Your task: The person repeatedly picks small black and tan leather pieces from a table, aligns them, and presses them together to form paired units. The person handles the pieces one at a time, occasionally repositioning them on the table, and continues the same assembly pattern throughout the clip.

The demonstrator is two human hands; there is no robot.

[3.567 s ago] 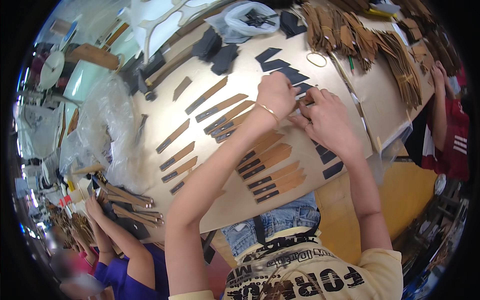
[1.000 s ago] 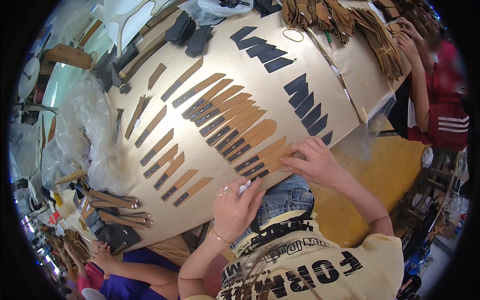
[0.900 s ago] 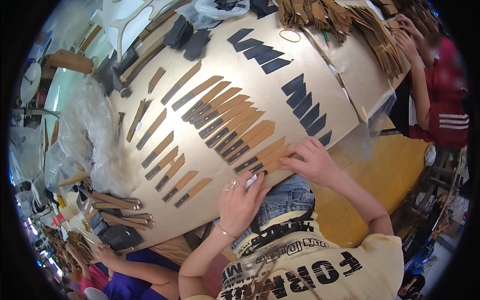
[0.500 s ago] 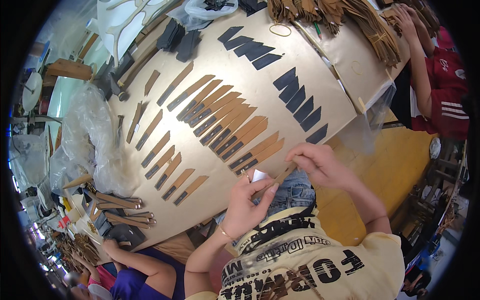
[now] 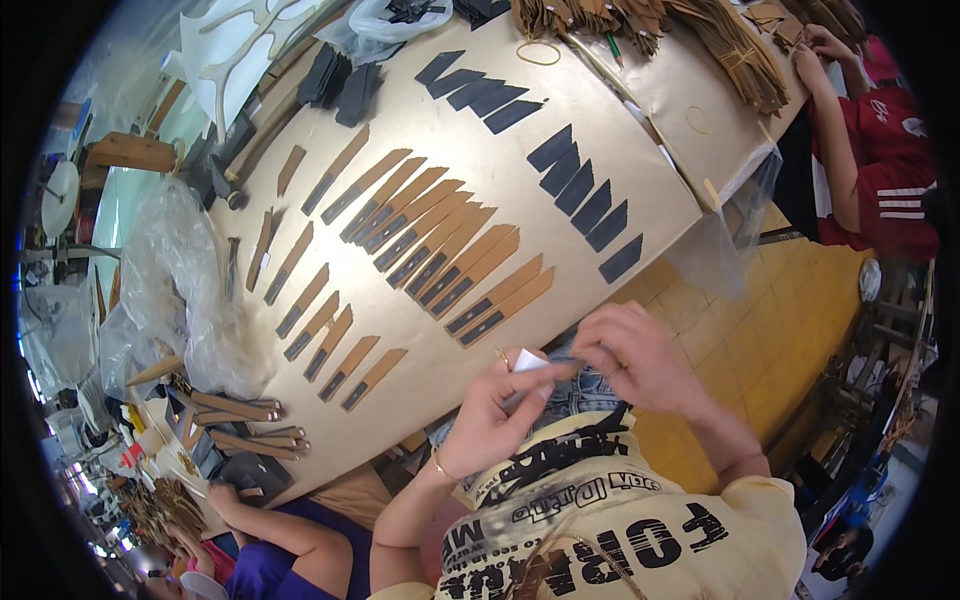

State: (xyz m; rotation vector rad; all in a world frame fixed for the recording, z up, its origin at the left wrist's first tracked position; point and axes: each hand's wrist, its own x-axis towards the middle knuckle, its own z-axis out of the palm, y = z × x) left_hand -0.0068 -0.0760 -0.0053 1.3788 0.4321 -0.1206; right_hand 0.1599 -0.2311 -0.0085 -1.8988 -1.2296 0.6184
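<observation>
Both hands meet just off the near edge of the bench, above the person's lap. The left hand has its fingers curled shut on a small white piece. The right hand pinches a thin brown strip that touches the white piece between the two hands.

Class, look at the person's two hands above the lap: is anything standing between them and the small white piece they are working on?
Nothing visible does. The left hand pinches the small white piece directly, and the right hand meets it from the other side, just off the table edge. The rows of brown strips lie further away on the board.
</observation>
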